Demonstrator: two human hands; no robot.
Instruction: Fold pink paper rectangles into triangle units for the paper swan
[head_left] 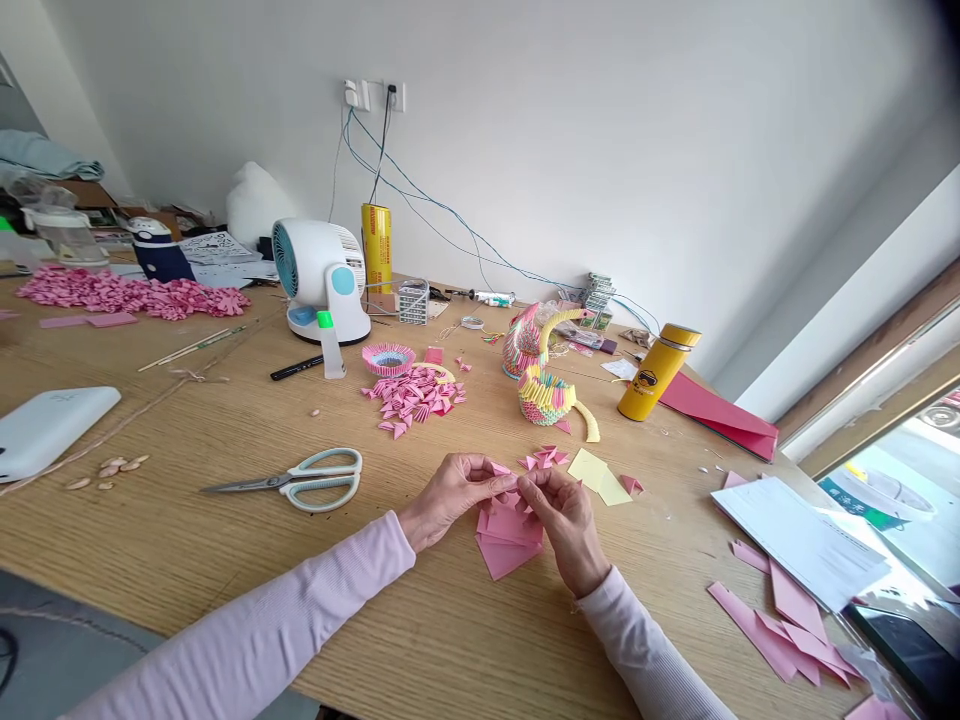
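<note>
A long wooden counter [420, 620] runs along a plain white wall, strewn with paper craft. Nearest the person, both pale pink sleeves reach in and the two hands meet over the middle of it. The left hand [450, 490] and the right hand [566, 515] are each pinched narrow on the same small pink paper piece [504, 470], fingertips facing fingertips. The piece lies between them, running roughly from one hand across to the other, and neither hand is nearer to it.

Just under the hands, partly covered by the right one, lies a stack of pink sheets [504, 545]. Well off to the left of the left hand rest the scissors [300, 480] (blades closed, pointing away from the hands). Just beyond the fingertips sit a few folded pink triangles [544, 458] and yellow slips [598, 474]. Farther off stand a paper swan [544, 390] and a yellow flask [656, 372].
</note>
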